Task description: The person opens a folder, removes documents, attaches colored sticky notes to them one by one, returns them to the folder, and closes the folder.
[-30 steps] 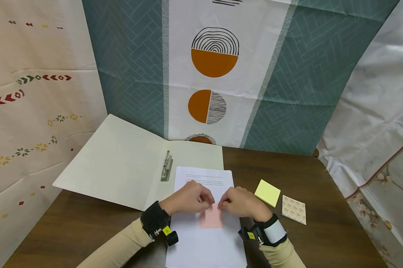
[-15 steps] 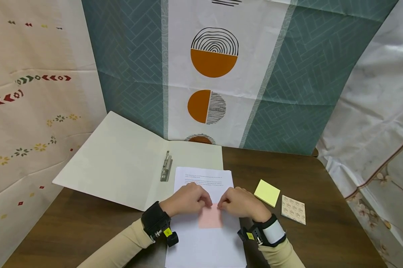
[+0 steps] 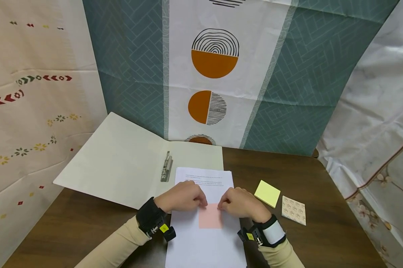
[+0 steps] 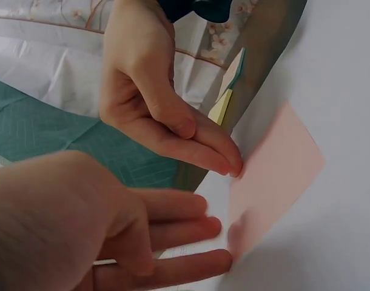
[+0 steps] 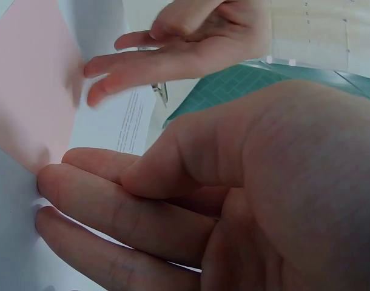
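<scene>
A pink sticky note point(image 3: 210, 217) lies flat on a stack of white printed paper point(image 3: 206, 247). At the note's upper left corner is my left hand point(image 3: 184, 196), its fingertips right by the edge; in the left wrist view its fingers point(image 4: 179, 233) reach out fairly straight with nothing between them. My right hand point(image 3: 243, 202) touches the note's upper right corner with its fingertips. The right wrist view shows those fingers point(image 5: 112, 200) extended onto the note's edge and the paper, the thumb resting against the index finger.
Behind the paper stack an open white file folder point(image 3: 117, 160) with a metal clip point(image 3: 166, 168) leans left. Right of the stack, a yellow sticky note pad point(image 3: 267, 193) and a small patterned pad point(image 3: 293, 210) lie on the brown wooden table point(image 3: 322, 178). Cloth hangs behind.
My left hand has moved slightly left and up, off the pink note's upper left part, uncovering more of it. The right hand stays at the upper right corner.
</scene>
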`<state>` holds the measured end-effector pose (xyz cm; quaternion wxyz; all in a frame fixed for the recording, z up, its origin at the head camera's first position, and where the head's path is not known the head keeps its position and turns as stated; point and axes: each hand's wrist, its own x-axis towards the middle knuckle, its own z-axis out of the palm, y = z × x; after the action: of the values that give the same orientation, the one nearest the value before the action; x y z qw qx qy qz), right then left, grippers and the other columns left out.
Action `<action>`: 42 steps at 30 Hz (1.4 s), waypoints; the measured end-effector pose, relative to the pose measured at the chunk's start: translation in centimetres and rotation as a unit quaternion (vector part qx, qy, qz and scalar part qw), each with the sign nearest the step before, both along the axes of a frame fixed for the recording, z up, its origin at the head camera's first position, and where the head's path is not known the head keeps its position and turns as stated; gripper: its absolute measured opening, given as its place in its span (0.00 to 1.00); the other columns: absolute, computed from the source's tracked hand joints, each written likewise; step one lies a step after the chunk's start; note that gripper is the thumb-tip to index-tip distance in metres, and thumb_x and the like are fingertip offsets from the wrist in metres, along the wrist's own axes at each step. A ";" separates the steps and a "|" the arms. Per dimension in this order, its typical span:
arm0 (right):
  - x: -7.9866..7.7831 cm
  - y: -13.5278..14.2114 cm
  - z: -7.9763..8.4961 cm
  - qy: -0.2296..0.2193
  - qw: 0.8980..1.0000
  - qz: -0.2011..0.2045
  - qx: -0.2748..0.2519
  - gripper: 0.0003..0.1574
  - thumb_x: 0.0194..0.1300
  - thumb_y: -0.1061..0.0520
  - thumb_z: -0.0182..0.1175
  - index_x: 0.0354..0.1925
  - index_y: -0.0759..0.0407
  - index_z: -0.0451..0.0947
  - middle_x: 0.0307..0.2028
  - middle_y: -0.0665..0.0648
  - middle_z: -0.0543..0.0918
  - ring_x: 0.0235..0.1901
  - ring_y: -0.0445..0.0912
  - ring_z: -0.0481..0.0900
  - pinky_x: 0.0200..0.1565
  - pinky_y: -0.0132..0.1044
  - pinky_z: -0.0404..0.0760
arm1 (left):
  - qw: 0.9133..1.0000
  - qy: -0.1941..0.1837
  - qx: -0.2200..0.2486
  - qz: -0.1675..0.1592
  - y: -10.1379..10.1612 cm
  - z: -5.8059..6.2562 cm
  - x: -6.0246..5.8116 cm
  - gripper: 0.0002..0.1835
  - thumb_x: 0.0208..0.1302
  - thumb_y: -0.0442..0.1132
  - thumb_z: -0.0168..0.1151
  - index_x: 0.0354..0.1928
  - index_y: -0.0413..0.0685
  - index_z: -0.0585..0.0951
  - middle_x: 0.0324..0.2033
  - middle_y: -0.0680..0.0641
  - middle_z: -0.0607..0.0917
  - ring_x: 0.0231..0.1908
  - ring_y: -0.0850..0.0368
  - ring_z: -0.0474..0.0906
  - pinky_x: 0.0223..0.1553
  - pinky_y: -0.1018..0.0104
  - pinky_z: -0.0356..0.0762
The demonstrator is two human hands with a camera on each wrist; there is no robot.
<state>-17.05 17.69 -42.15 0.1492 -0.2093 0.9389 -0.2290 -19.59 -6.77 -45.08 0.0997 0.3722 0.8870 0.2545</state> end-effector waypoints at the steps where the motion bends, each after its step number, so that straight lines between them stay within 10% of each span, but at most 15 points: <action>1: 0.0 0.0 0.0 0.000 1.000 0.000 0.001 0.12 0.70 0.63 0.66 0.37 0.57 0.97 0.26 0.48 0.90 0.23 0.40 0.70 0.28 0.31 0.61 | 1.000 0.007 0.012 -0.013 0.0 -0.1 0.0 0.17 0.71 0.26 0.64 0.43 0.51 0.98 0.40 0.55 0.98 0.36 0.68 0.78 0.41 0.70 0.71; 8: -0.1 -0.1 -0.1 0.007 1.000 0.003 0.008 0.11 0.70 0.60 0.68 0.36 0.55 0.97 0.19 0.44 0.80 0.22 0.40 0.68 0.27 0.32 0.60 | 0.994 0.050 0.047 -0.080 0.4 -1.9 -0.6 0.12 0.76 0.32 0.69 0.51 0.51 0.97 0.44 0.54 0.99 0.30 0.74 0.72 0.37 0.75 0.65; 17: -0.1 -0.3 -0.1 0.013 1.000 -0.011 0.014 0.09 0.68 0.59 0.70 0.33 0.53 0.97 0.21 0.44 0.84 0.23 0.40 0.71 0.27 0.33 0.64 | 1.000 0.002 -0.023 -0.021 0.2 -0.9 0.2 0.21 0.71 0.26 0.63 0.49 0.56 0.98 0.46 0.58 0.98 0.49 0.65 0.91 0.45 0.73 0.77; 24: -0.1 -0.4 -0.1 0.010 1.000 -0.023 0.015 0.09 0.68 0.59 0.71 0.32 0.53 0.96 0.21 0.44 0.84 0.24 0.41 0.73 0.28 0.34 0.66 | 0.997 -0.042 -0.049 0.029 -1.1 0.6 0.0 0.19 0.72 0.26 0.62 0.42 0.53 0.98 0.43 0.55 0.98 0.38 0.61 0.78 0.39 0.67 0.67; 42: -0.2 -0.1 -0.3 0.010 1.000 -0.016 0.009 0.10 0.67 0.59 0.71 0.30 0.52 0.96 0.19 0.42 0.79 0.23 0.40 0.71 0.27 0.33 0.63 | 0.999 -0.006 -0.007 -0.044 0.5 -0.4 0.5 0.18 0.73 0.28 0.63 0.51 0.53 0.97 0.45 0.57 0.98 0.50 0.64 0.93 0.50 0.71 0.82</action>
<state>-17.25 17.59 -42.45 0.1379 -0.1952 0.9456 -0.2206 -19.06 -6.28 -45.47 0.1187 0.4083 0.8710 0.2460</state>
